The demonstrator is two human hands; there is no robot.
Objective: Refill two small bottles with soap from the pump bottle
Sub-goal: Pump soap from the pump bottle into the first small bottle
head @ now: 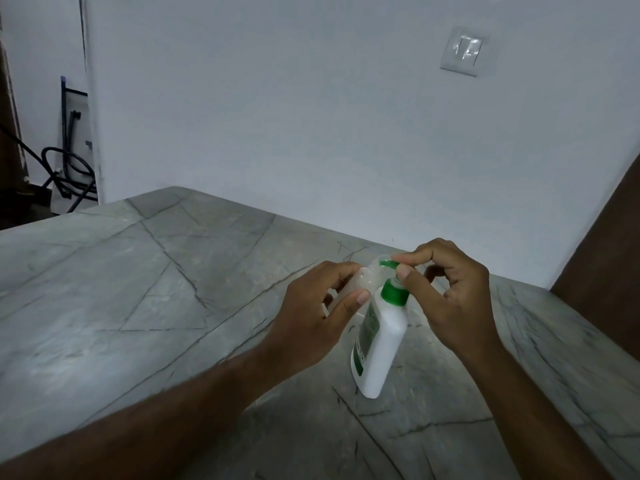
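Note:
A white pump bottle with a green collar and green pump head stands on the grey marble table, leaning slightly. My right hand sits over the pump head, its index finger and thumb curled on the green nozzle top. My left hand grips a small clear bottle, held tilted with its mouth up against the pump spout. Most of the small bottle is hidden by my fingers. A second small bottle is not in view.
The table runs up to a white wall with a light switch. A brown panel stands at the right. Black cables and a frame lie on the floor at the far left.

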